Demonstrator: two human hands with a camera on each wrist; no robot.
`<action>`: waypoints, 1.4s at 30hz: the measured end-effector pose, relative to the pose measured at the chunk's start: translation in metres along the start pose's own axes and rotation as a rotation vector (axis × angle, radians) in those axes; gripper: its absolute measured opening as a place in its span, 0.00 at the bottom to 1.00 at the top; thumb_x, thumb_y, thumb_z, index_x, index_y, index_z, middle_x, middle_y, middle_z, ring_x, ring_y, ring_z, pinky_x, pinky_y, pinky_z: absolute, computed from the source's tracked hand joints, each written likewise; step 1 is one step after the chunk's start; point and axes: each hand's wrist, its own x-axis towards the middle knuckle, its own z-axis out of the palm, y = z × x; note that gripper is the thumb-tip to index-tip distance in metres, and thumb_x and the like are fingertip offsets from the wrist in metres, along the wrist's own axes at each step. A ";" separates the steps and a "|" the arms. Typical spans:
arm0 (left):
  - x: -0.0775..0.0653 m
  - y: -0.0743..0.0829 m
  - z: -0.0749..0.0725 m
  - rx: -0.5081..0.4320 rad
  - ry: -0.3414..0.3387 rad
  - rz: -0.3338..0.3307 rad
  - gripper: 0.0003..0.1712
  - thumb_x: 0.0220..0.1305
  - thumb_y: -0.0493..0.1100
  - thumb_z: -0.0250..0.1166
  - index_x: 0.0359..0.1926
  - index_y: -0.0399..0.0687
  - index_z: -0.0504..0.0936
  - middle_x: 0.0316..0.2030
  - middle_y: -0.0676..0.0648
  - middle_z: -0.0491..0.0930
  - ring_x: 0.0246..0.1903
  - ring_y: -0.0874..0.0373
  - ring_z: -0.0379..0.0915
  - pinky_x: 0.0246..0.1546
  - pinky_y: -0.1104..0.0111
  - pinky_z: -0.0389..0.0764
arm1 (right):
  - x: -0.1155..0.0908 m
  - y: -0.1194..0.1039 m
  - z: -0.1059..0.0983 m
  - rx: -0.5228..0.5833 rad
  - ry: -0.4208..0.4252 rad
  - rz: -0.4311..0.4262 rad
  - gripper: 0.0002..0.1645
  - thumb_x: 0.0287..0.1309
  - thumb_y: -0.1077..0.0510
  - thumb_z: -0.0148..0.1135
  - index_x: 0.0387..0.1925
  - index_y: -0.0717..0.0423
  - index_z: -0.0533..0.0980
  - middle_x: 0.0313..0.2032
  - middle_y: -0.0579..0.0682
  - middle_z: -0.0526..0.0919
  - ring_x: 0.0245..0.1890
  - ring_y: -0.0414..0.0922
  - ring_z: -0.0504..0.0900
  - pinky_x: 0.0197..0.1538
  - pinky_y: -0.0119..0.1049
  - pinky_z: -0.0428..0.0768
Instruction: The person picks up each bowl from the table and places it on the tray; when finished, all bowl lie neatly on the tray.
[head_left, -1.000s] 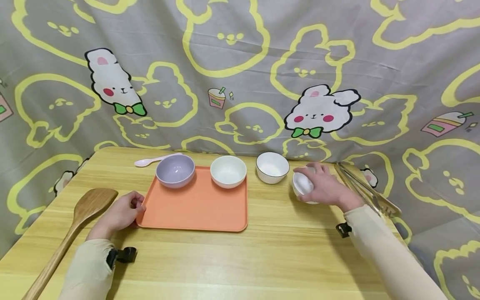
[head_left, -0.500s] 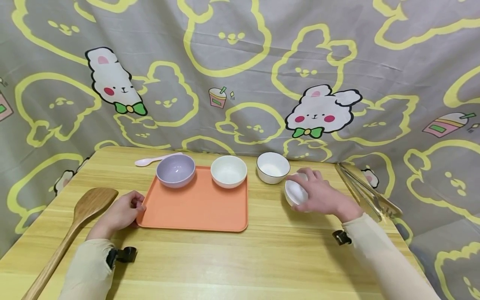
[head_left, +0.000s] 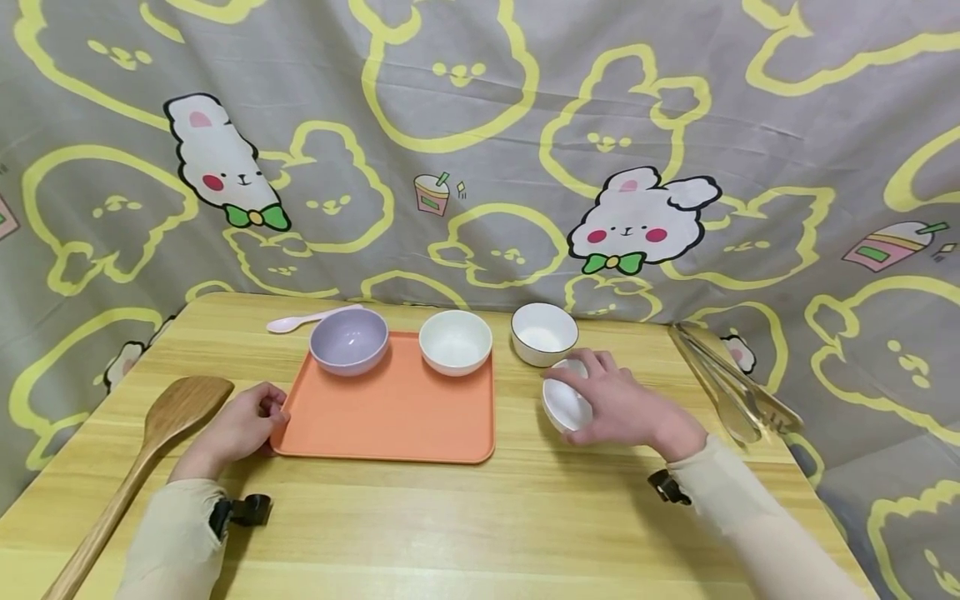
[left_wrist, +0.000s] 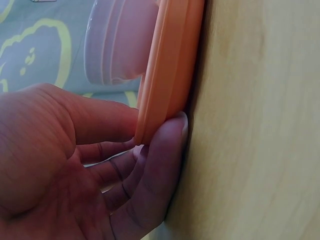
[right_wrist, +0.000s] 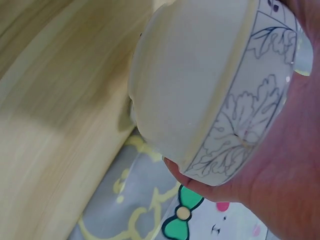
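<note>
My left hand (head_left: 236, 425) pinches the left edge of an orange tray (head_left: 390, 421); in the left wrist view the thumb lies at the rim and a finger (left_wrist: 162, 155) goes beneath. A purple bowl (head_left: 348, 342) and a pale white bowl (head_left: 456, 343) stand along the tray's back edge. Right of the tray, my right hand (head_left: 626, 404) grips a small white bowl (head_left: 564, 407) across its rim, tilted with its opening toward the tray. Grey leaf drawings ring this bowl (right_wrist: 240, 120) in the right wrist view. Behind it stands a white bowl with a dark rim (head_left: 544, 335).
A wooden spatula (head_left: 187, 408) lies left of my left hand, and a pink spoon (head_left: 300, 321) behind the purple bowl. Metal utensils (head_left: 727, 383) lie at the table's right edge. A patterned curtain (head_left: 495, 167) hangs right behind the wooden table (head_left: 420, 533).
My right hand has carried the small white bowl leftward and a little nearer, toward the tray. My left hand and the tray have stayed in place.
</note>
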 end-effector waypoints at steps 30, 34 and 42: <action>0.001 -0.002 0.000 0.005 -0.004 -0.007 0.13 0.66 0.30 0.55 0.48 0.26 0.68 0.33 0.40 0.69 0.27 0.51 0.72 0.23 0.61 0.82 | 0.037 -0.071 0.012 0.039 -0.037 -0.245 0.49 0.41 0.37 0.75 0.68 0.36 0.67 0.67 0.53 0.60 0.65 0.56 0.56 0.61 0.55 0.65; 0.000 -0.002 -0.001 0.010 -0.005 -0.001 0.13 0.65 0.30 0.55 0.48 0.26 0.68 0.33 0.40 0.69 0.26 0.51 0.72 0.22 0.61 0.82 | 0.045 -0.080 0.014 0.033 -0.034 -0.270 0.49 0.41 0.37 0.74 0.67 0.35 0.68 0.67 0.52 0.60 0.64 0.53 0.59 0.61 0.51 0.66; 0.000 0.000 -0.002 0.019 -0.010 -0.001 0.13 0.66 0.31 0.55 0.48 0.25 0.68 0.33 0.40 0.69 0.26 0.52 0.72 0.23 0.61 0.82 | 0.065 -0.099 0.014 0.026 -0.077 -0.292 0.49 0.43 0.35 0.73 0.69 0.33 0.66 0.67 0.51 0.59 0.61 0.51 0.61 0.55 0.49 0.70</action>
